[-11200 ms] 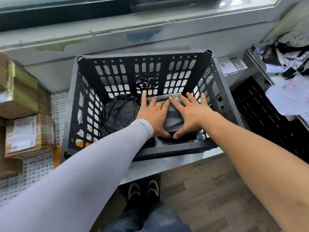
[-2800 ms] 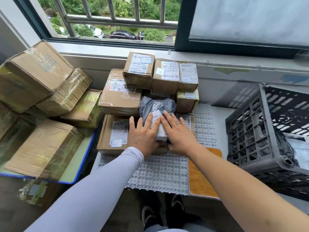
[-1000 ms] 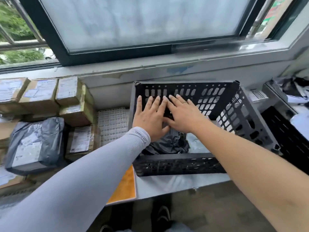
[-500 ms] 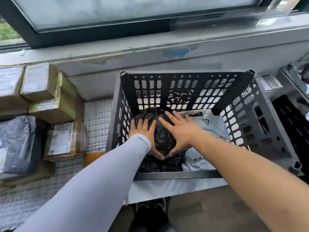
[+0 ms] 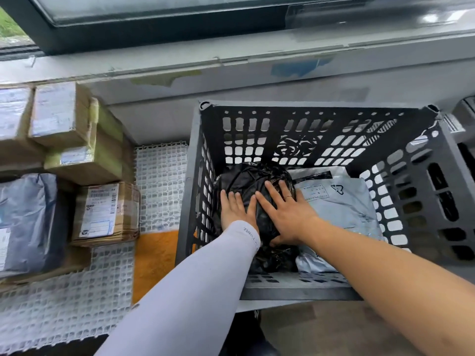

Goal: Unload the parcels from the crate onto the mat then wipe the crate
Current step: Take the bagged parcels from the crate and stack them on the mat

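Observation:
A dark grey perforated crate (image 5: 424, 191) stands on the ledge. Inside lie a crumpled black plastic parcel (image 5: 246, 179) on the left and a light grey mailer bag (image 5: 341, 201) on the right. My left hand (image 5: 235, 208) and my right hand (image 5: 285, 213) lie side by side on the black parcel with fingers straight, pressing on its top. The white lattice mat (image 5: 159, 181) lies left of the crate and carries unloaded parcels: cardboard boxes (image 5: 102, 214) and a grey mailer (image 5: 28, 222).
An orange pad (image 5: 154, 258) lies between the mat and the crate. More taped boxes (image 5: 61, 119) are stacked at the back left under the window sill. Another dark crate (image 5: 466, 160) edges in at the far right. Wooden floor lies below.
My view has tilted down over the crate. Both hands have gone from the crate's rim down inside onto the black parcel and settled lower on it.

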`<action>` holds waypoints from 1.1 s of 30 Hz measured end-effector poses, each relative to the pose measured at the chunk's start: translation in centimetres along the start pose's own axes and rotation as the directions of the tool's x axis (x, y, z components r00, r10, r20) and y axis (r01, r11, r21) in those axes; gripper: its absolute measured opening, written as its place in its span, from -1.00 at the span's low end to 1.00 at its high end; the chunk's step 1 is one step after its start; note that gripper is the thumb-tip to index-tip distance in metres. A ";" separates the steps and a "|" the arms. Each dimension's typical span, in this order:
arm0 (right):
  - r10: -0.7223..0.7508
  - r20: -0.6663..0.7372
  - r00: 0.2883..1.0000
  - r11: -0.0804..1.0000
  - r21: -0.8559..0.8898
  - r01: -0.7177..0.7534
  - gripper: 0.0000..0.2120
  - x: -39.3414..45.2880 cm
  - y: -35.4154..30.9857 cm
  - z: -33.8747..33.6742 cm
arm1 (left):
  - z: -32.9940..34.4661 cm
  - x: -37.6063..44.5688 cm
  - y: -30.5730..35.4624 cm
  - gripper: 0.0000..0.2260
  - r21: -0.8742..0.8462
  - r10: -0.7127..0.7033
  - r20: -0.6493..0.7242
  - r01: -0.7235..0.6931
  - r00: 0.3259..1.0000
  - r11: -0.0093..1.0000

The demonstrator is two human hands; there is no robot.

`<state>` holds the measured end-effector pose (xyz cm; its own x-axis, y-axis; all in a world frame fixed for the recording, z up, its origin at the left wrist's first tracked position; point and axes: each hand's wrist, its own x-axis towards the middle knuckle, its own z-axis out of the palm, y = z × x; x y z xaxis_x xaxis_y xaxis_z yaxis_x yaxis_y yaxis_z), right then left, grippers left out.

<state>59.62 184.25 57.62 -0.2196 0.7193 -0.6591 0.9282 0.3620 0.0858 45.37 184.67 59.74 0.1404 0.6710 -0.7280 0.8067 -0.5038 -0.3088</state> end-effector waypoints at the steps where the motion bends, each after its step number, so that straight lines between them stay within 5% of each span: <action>1: -0.003 0.000 1.000 1.000 -0.003 0.003 0.22 0.0 -0.2 0.0 | 0.1 0.1 0.0 -0.04 -0.004 0.000 -0.003 0.000 1.000 1.000; 9: -0.031 -0.022 0.999 0.995 0.098 0.033 -0.25 -0.6 -0.1 -0.3 | -0.7 -0.8 -0.6 -0.37 -0.043 0.066 -0.025 -0.067 0.998 0.997; 15: -0.012 -0.147 0.989 0.994 0.110 0.029 -0.33 -2.9 1.2 -2.5 | -1.3 -2.4 -2.4 -0.36 -0.210 0.076 -0.256 -0.132 0.964 0.969; 24: 0.078 -0.302 0.950 0.986 0.166 -0.028 -0.31 -8.0 3.7 -4.9 | -2.9 -6.1 -4.2 0.03 -0.343 0.148 -0.533 -0.372 0.833 0.863; 28: 0.114 -0.384 0.916 0.978 0.207 -0.034 -0.34 -10.0 4.7 -5.1 | -3.0 -8.0 -4.4 0.28 -0.067 0.318 -0.642 -0.464 0.698 0.884; 33: 0.142 -0.464 0.875 0.970 0.240 -0.031 -0.33 -12.3 5.4 -5.9 | -3.2 -9.7 -3.7 0.27 -0.003 0.273 -0.748 -0.414 0.605 0.910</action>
<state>65.54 180.84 70.62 -0.1994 0.9554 -0.2177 0.9794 0.1871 -0.0757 42.87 181.72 69.88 0.7346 0.6752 -0.0668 0.6776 -0.7351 0.0220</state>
